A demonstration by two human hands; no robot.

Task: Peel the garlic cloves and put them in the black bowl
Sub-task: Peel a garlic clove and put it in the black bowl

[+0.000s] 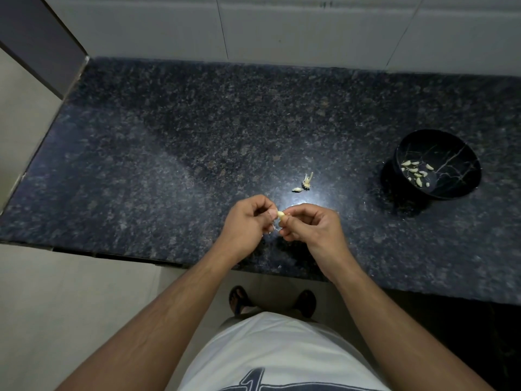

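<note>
A small pale garlic clove (280,214) is pinched between the fingertips of both hands above the counter's front part. My left hand (248,221) holds it from the left, and thin skin hangs below its fingers. My right hand (313,224) pinches the clove from the right with curled fingers. The black bowl (456,153) stands tilted at the right and holds several peeled cloves (415,172). One loose clove (296,189) lies beside the garlic stem remnant (308,181) just beyond my hands.
The dark speckled granite counter (169,153) runs to a white tiled wall (282,26) at the back. Its front edge lies just under my wrists. A wall corner stands at the far left.
</note>
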